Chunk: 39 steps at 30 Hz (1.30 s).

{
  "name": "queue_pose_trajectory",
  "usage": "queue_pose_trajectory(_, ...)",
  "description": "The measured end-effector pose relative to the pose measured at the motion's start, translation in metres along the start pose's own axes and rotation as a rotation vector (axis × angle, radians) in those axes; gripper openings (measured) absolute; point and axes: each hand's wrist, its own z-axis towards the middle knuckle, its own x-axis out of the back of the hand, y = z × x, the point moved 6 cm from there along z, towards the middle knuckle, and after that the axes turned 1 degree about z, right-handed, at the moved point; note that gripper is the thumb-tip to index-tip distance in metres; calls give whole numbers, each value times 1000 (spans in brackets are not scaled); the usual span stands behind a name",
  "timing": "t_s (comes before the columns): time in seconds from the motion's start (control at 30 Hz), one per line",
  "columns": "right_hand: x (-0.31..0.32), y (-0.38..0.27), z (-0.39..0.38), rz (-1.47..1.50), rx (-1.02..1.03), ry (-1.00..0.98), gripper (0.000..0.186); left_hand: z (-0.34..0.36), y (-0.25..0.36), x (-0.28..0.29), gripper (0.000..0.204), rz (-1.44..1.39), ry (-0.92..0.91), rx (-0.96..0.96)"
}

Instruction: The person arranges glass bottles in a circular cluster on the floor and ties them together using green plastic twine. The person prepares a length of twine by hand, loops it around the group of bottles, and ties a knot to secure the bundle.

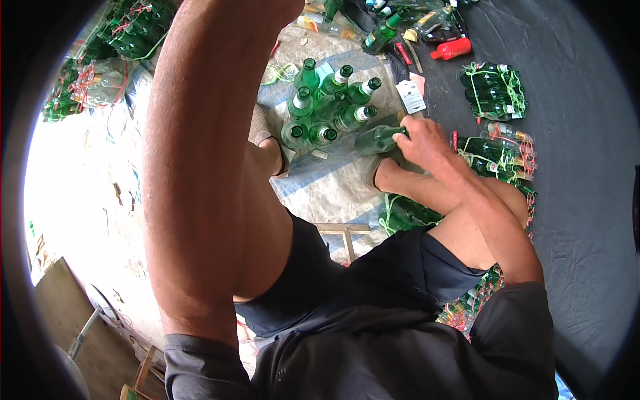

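My right hand (424, 141) is closed around the neck of a green glass bottle (377, 141), which lies tilted with its base toward the left. Just left of it, a cluster of several green bottles (323, 100) stands upright on the ground sheet, mouths up, some with pale neck labels. My left forearm (200, 147) rises close to the camera and leaves the picture at the top, so the left hand and its fingers are out of sight.
Tied bundles of green bottles (495, 92) lie on the dark sheet to the right, others at upper left. Loose bottles (383, 33) and a red bottle (452, 49) lie at the far side. A white card (411, 97) and wooden stool (343, 230) are nearer.
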Motion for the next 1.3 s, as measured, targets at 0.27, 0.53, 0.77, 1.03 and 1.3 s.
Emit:
queue_pose_trajectory(0.27, -32, -41, -11, 32, 135, -38, 24, -4, 6, 3, 12, -60, -183, -55)
queue_pose_trajectory(0.53, -47, -56, -9, 14, 212, -23, 23, -4, 6, 1, 11, 15, 3, -48)
queue_pose_trajectory(0.77, -58, -58, -8, 20, 251, 27, 23, -1, 5, 1, 12, 10, -4, -34)
queue_pose_trajectory(1.03, -58, -66, -6, 7, 268, 26, 22, 3, 3, 3, 14, 6, -14, -37)
queue_pose_trajectory(1.3, -55, -66, -1, -9, 280, 20, 23, 0, 5, 0, 14, 10, 7, -3)
